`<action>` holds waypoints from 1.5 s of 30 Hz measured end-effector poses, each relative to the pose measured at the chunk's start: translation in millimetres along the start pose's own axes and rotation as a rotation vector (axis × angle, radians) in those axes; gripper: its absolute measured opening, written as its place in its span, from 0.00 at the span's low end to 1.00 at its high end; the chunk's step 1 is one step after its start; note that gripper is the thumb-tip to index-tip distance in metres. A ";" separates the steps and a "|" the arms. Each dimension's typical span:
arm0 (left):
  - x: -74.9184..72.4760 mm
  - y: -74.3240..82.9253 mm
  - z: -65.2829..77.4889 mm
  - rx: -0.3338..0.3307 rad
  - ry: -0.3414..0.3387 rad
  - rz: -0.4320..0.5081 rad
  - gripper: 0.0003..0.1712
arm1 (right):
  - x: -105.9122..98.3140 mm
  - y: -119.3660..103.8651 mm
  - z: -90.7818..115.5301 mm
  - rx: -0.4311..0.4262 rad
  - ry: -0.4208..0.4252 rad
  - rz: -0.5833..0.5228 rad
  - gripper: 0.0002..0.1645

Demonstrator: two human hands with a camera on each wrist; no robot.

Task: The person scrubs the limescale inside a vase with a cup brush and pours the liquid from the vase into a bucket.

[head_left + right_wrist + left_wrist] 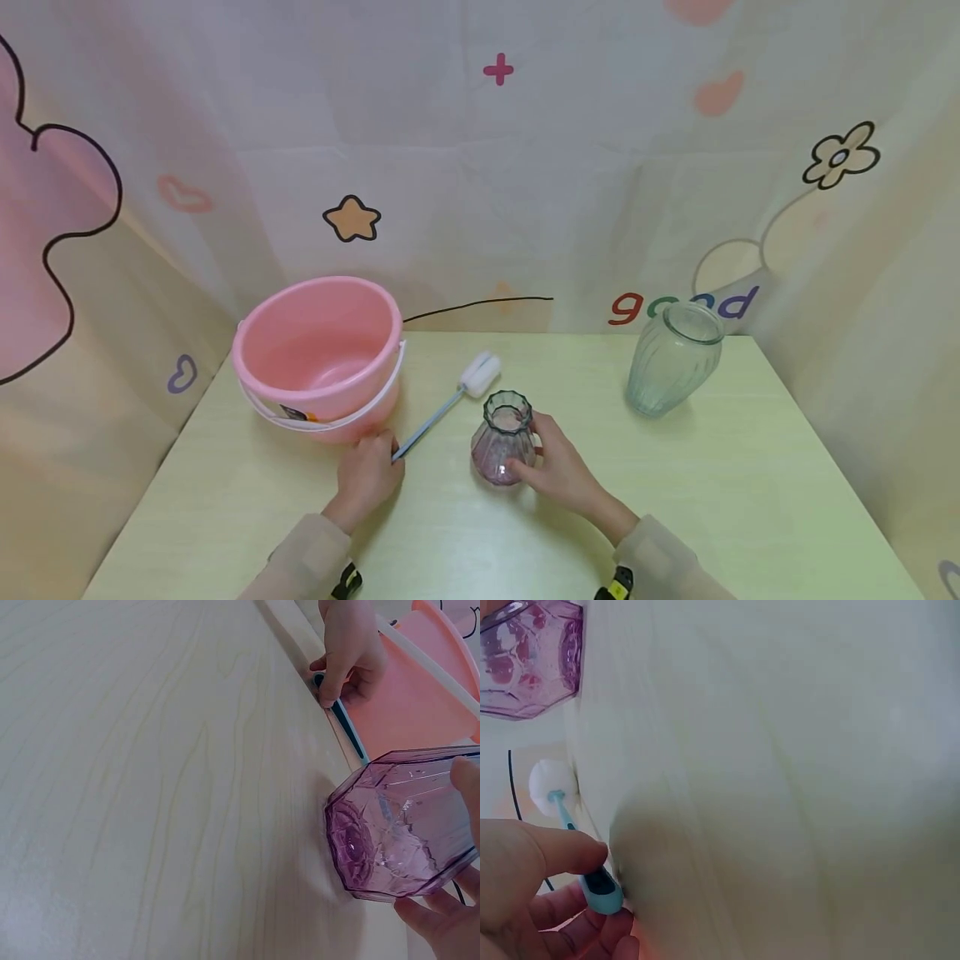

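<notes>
My left hand pinches the handle end of a bottle brush, just in front of the pink bucket. The brush has a blue handle with a dark inset and a white sponge head that points away to the right. In the left wrist view, thumb and fingers close round the handle's rounded end. My right hand grips a small faceted glass vase from its right side. That vase stands upright, purple at the base and greyish at its scalloped rim; its base is close over the table in the right wrist view.
A pink bucket with a white handle stands at the back left. At the back right is a taller pale green ribbed glass vase. Behind the light wooden table hangs a printed curtain.
</notes>
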State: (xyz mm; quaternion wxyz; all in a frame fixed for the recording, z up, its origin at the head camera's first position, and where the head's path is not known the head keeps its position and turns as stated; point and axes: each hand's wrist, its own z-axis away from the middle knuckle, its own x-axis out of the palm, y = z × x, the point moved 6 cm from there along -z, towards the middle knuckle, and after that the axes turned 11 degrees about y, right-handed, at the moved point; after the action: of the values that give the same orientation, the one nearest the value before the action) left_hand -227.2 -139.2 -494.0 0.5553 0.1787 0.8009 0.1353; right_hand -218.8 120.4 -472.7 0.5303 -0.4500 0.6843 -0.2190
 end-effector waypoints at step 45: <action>-81.5 82.1 -48.5 0.231 0.606 0.595 0.07 | 0.7 0.6 1.6 -0.002 0.007 0.027 0.41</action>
State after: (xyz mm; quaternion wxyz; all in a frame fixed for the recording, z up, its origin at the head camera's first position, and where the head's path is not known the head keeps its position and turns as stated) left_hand -235.5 -101.8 -374.6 0.2084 0.4147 0.8511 0.2453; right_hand -217.5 120.4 -474.0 0.5304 -0.4403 0.6925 -0.2127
